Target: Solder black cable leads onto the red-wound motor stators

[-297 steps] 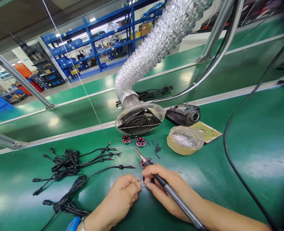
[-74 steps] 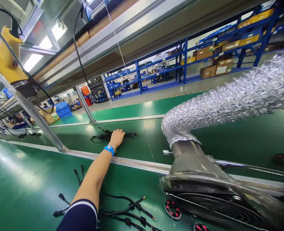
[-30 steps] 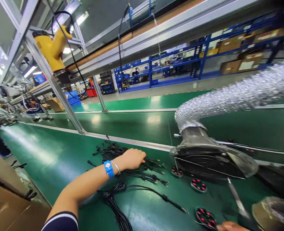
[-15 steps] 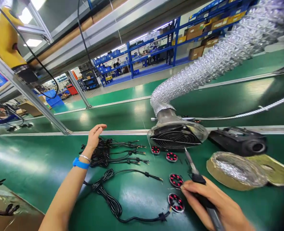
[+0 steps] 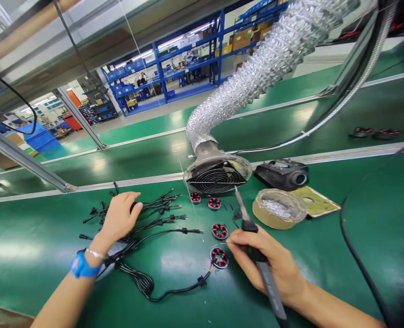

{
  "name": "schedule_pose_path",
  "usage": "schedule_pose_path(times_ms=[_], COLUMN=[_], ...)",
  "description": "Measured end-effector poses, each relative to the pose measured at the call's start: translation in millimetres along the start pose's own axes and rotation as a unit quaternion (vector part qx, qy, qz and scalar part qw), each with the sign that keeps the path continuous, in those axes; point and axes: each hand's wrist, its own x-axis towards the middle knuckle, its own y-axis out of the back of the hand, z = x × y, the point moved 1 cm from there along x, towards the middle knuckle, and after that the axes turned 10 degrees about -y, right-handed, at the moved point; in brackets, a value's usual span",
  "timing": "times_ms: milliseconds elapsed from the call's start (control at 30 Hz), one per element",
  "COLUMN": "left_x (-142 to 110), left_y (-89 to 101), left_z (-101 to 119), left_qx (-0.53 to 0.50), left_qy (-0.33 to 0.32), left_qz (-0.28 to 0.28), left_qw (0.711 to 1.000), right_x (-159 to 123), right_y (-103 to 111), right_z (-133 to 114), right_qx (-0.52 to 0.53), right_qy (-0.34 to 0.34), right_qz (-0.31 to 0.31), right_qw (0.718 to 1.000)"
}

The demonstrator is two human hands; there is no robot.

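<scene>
My right hand point(image 5: 273, 266) is wrapped around a soldering iron point(image 5: 268, 280), whose metal tip points up and away from me. Just left of those fingers lies a round board with red parts point(image 5: 219, 232). A second such board point(image 5: 219, 258), nearer to me, is joined to the end of a coiled black cable point(image 5: 143, 280). My left hand point(image 5: 120, 216) is open, thumb apart from the fingers, over a pile of black cables point(image 5: 154, 212). It covers part of the pile, and I cannot tell whether it touches them. Another cable's bare end point(image 5: 193, 231) points toward the boards.
A fume extractor hood point(image 5: 219, 175) on a silver flexible duct point(image 5: 236, 98) stands behind two more round boards point(image 5: 214, 203). To the right are a round tub point(image 5: 279, 209), a yellowish plate point(image 5: 314, 202) and a black device point(image 5: 284, 173). A black cord point(image 5: 355, 255) hangs at the right.
The view has swung to the right. My left hand has come nearer over the cables, and the pile is more spread out. The right hand still holds the soldering iron.
</scene>
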Motion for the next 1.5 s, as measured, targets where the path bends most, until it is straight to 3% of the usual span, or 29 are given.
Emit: schedule_pose_path(times_ms=[67, 100, 167, 233, 300, 433, 533, 633, 733, 833, 1133, 1333, 1500], left_x=[-10.4, -14.4, -17.2, -12.5, -3.2, 8.5, 6.2, 2.9, 3.2, 5.0, 6.2, 5.5, 13.5], left_y=[1.2, -0.4, -7.7, -17.9, -28.7, -45.9, -55.3, -62.7, -69.3, -74.1, -72.9, -86.1, -93.0], left_z=[55.7, 84.2, 130.2, 152.0, 150.6, 124.5, 117.8, 120.0, 120.4, 118.7, 127.0, 116.8, 113.3], left_qx=[-0.043, -0.088, -0.139, -0.133, -0.114, -0.137, -0.182, -0.244, -0.296, -0.317, -0.285, -0.41, -0.467], left_qy=[-0.032, -0.077, -0.121, -0.107, -0.061, 0.023, 0.041, 0.055, 0.065, 0.065, 0.08, 0.124, 0.145], left_qz=[0.047, 0.023, -0.114, -0.226, -0.244, -0.167, -0.151, -0.143, -0.159, -0.171, -0.217, -0.248, -0.244], left_qw=[0.997, 0.993, 0.976, 0.959, 0.961, 0.976, 0.971, 0.957, 0.94, 0.931, 0.93, 0.869, 0.838], right_x=[1.2, 1.2, -0.4, -3.5, -7.5, -14.6, -16.3, -13.6, -9.1, -6.9, -14.9, -9.6, -7.6], right_y=[-4.0, -5.8, -8.6, -10.3, -11.5, -12.1, -7.1, 1.5, 5.2, 0.4, -11.9, -3.4, -12.1], right_z=[-5.7, -8.0, -10.6, -10.5, -8.4, -5.5, -3.0, 7.2, 22.6, 32.0, 21.3, 25.7, 25.2], right_qx=[0.009, 0.014, 0.022, 0.02, 0.007, -0.017, -0.023, -0.052, -0.087, -0.102, -0.037, 0.008, 0.0], right_qy=[0.015, 0.022, 0.033, 0.031, 0.015, 0.004, 0.01, -0.001, -0.008, -0.008, -0.028, -0.052, -0.042], right_qz=[-0.016, -0.024, -0.037, -0.047, -0.058, -0.101, -0.122, -0.103, -0.11, -0.155, -0.253, -0.301, -0.301], right_qw=[1.0, 0.999, 0.999, 0.998, 0.998, 0.995, 0.992, 0.993, 0.99, 0.983, 0.966, 0.952, 0.953])
